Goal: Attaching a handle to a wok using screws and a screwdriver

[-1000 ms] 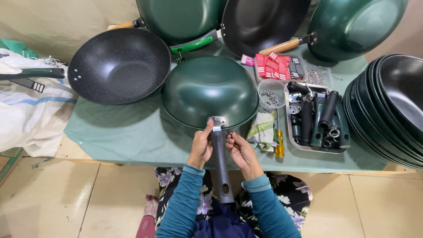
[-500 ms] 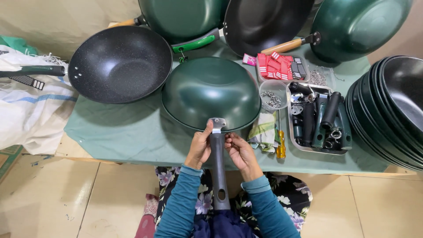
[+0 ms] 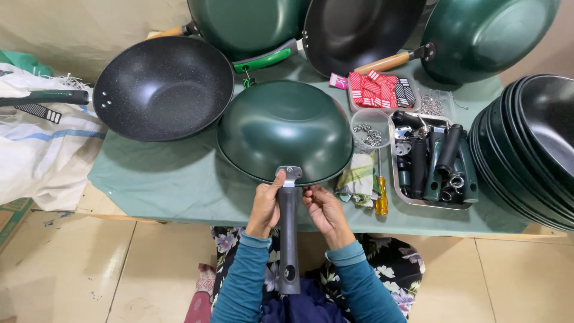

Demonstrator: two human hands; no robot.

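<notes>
The left hand (image 3: 265, 206) was wrapped round the upper part of the long dark handle (image 3: 288, 239), and the right hand (image 3: 324, 209) had come off it since a second earlier, fingers loosely curled beside the metal bracket (image 3: 290, 174). The bracket now met the rim of the upturned green wok (image 3: 284, 128) at centre frame, a yellow screwdriver (image 3: 381, 200) lying just right.

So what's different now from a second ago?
Very little. The right hand has slipped off the dark handle; its fingers now sit beside the metal bracket. The left hand still grips the handle against the upturned green wok. The pans and parts tray stayed put.
</notes>
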